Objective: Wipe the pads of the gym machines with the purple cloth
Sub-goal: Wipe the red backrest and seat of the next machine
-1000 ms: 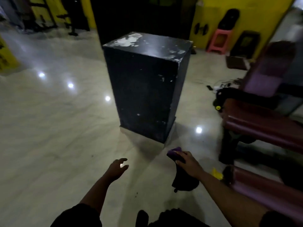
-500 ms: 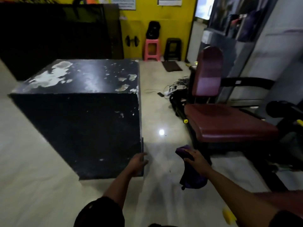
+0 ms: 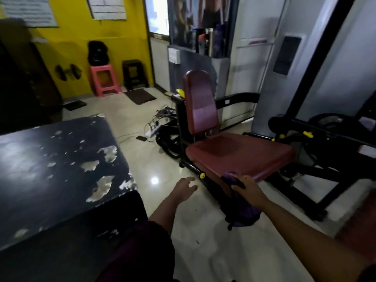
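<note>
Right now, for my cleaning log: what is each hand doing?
Left hand: open, holding nothing.
Right hand: holding the purple cloth.

This is a gym. A seated weight machine stands on the polished tile floor. It has a maroon seat pad, an upright maroon backrest pad, a black steel frame and yellow adjustment knobs. A dumbbell shows against the yellow wall, beside a pink plastic stool. Printed notices hang higher up the wall. A large black box with chipped paint stands at the near left.
</note>
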